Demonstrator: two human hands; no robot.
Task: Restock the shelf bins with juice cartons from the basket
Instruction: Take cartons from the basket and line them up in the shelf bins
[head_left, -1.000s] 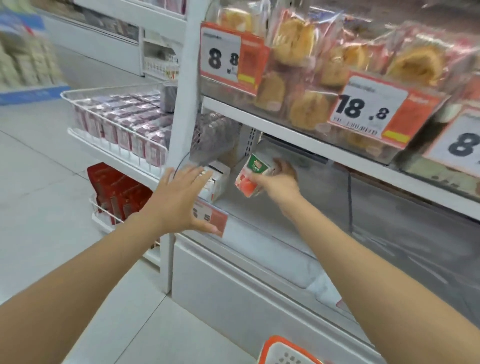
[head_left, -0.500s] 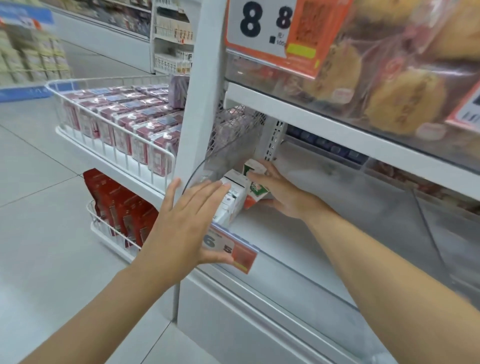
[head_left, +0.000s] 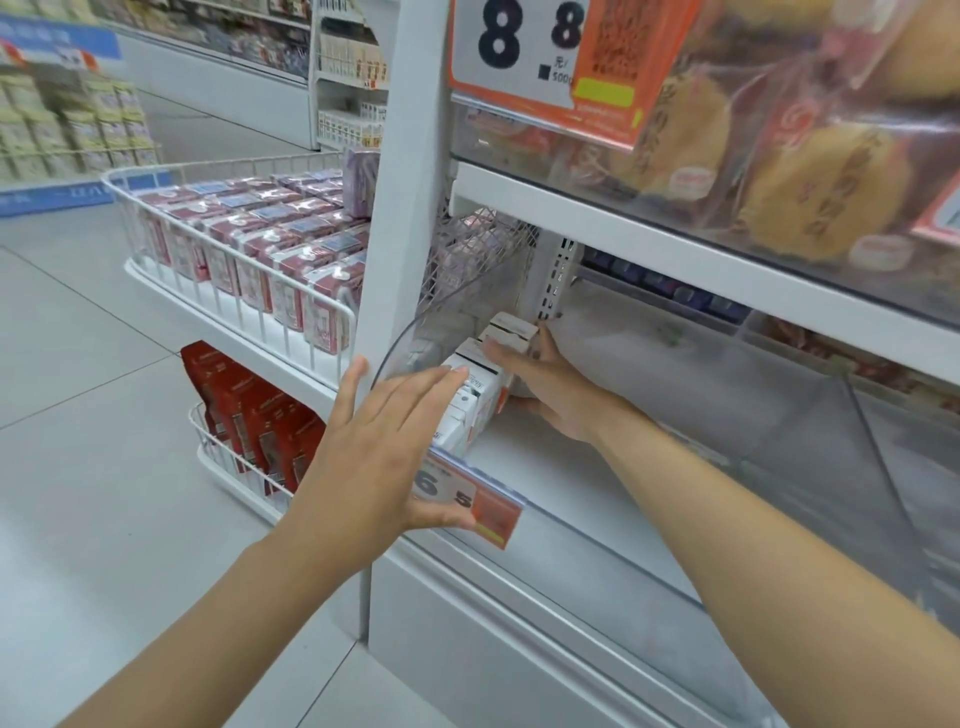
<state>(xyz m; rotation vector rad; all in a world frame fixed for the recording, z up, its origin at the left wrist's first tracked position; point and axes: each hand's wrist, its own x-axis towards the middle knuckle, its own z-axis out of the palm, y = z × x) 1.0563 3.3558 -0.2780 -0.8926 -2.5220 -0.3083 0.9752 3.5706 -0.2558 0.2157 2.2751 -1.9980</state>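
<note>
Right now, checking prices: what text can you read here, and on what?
"8 8": upper price sign.
"元/ 500": small print, same sign.
"6 5": shelf tag, partly behind the left hand.
Too blurred to read: print on cartons, bread bags.

1. Pale grey floor tiles (head_left: 93, 467) run down the aisle, with thin dark joints and a soft sheen under even, shadowless shop light.
2. A white steel upright (head_left: 410, 208) carries the shelving; beneath it is a plain white base panel (head_left: 493, 649).
3. On the end of the unit a white wire-railed shelf (head_left: 124, 208) is packed with rows of pink-red drink packs (head_left: 291, 234). A lower wire rack (head_left: 218, 457) holds red pouches (head_left: 249, 410).
4. The upper shelf shows wrapped round breads (head_left: 810, 197) behind a clear front, beside an orange and white price sign (head_left: 524, 47) reading 8.8.
5. Farther off stand stacked cream boxes (head_left: 67, 124) on a blue base, a long white cabinet (head_left: 223, 88) and a white rack of small boxes (head_left: 353, 78).
</note>
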